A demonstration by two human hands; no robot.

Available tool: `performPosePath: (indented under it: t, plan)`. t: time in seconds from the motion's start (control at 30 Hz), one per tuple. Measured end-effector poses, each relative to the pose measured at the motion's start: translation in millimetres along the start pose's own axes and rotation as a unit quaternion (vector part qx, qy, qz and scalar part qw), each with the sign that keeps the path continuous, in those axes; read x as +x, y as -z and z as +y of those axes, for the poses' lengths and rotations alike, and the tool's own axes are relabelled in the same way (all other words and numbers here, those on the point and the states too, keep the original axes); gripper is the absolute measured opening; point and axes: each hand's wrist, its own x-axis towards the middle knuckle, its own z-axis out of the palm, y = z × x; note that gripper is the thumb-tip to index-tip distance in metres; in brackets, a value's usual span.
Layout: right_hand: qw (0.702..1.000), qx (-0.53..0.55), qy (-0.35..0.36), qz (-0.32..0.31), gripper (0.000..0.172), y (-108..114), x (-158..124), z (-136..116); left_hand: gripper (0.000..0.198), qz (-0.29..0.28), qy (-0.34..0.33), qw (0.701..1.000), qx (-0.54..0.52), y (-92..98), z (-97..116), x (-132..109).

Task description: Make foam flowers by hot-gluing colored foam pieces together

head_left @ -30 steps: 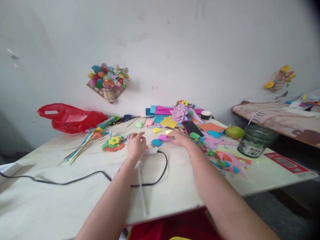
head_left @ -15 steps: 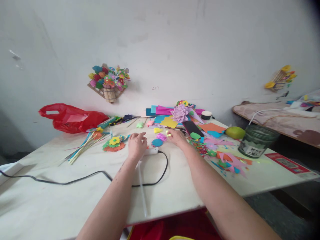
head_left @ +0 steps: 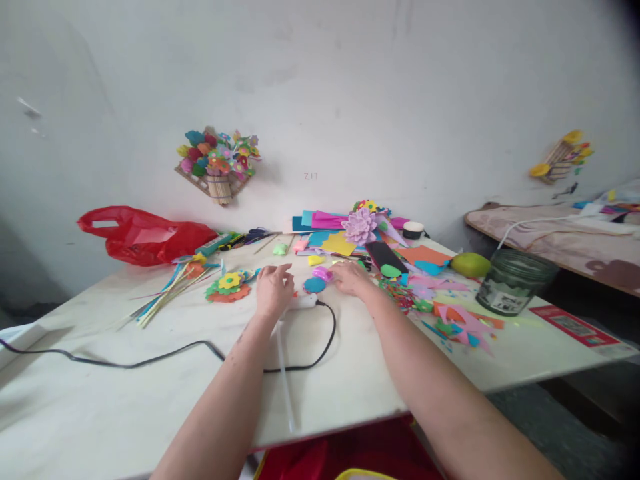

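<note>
My left hand (head_left: 274,292) rests low over the table, its fingers partly stretched toward the right. Beside it lies a white glue gun (head_left: 303,302), mostly hidden by that hand, with a clear glue stick (head_left: 286,387) trailing toward the table's front edge. My right hand (head_left: 351,279) is bent down at the table, fingertips close together and pointing left; what they hold, if anything, is hidden. Just left of those fingertips is a shiny magenta packet (head_left: 322,273), then a blue foam disc (head_left: 315,286). Behind them sits a small yellow packet (head_left: 316,260).
Foam flowers (head_left: 230,283) and thin sticks (head_left: 167,293) lie left, below a red plastic bag (head_left: 145,237). A black cord (head_left: 125,366) crosses the table. Rightward are a dark phone (head_left: 383,255), foam scraps (head_left: 465,323), a green fruit (head_left: 471,265) and a glass jar (head_left: 515,283).
My right hand has shifted slightly left and turned its fingers down. A small pale yellow piece at its fingertips is now out of sight. My left hand stays put.
</note>
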Motion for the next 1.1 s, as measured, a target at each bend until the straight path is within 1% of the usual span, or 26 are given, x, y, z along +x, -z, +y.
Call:
performPosePath:
  t: [0.1,0.3,0.5,0.67,0.77,0.87,0.93,1.0,1.03,1.1]
  plan:
    - [1.000,-0.010,0.004,0.008,0.032,-1.4,1.3,-3.1,0.032,-0.004,0.004,1.000,0.002,-0.1,0.1,0.4]
    - [0.999,-0.015,-0.033,0.015,0.027,-2.1,4.4,-6.8,0.032,0.003,0.006,1.000,-0.001,-1.9,-1.8,0.1]
    - [0.997,-0.055,-0.046,0.021,0.032,-2.3,6.2,-11.8,0.032,0.001,0.005,1.000,-0.003,-1.0,-1.2,-0.2]
    - [0.995,-0.035,-0.061,0.065,0.028,-9.9,8.5,-12.2,0.032,0.006,0.001,1.000,-0.004,-1.0,-0.2,0.0]
    - [0.988,0.009,-0.112,0.109,0.024,-14.4,9.9,-9.4,0.031,0.012,-0.005,1.000,-0.007,-0.9,0.0,0.3]
    - [0.967,0.094,-0.169,0.164,0.020,-16.3,12.9,-6.9,0.030,0.013,-0.014,1.000,-0.011,-1.4,-1.0,0.4]
    - [0.943,0.189,-0.187,0.202,0.016,-15.3,15.8,-7.5,0.029,0.020,-0.023,0.999,-0.010,-2.6,-2.1,0.4]
    - [0.905,0.304,-0.192,0.228,0.014,-11.9,18.6,-11.5,0.032,0.035,-0.052,0.998,-0.015,-3.9,-2.0,0.4]
    - [0.882,0.362,-0.193,0.231,0.013,-9.3,19.6,-15.1,0.036,0.044,-0.074,0.996,-0.019,-4.2,-1.2,0.4]
    - [0.838,0.463,-0.194,0.215,0.012,-3.0,20.6,-24.8,0.047,0.056,-0.126,0.990,-0.024,-3.9,2.3,0.4]
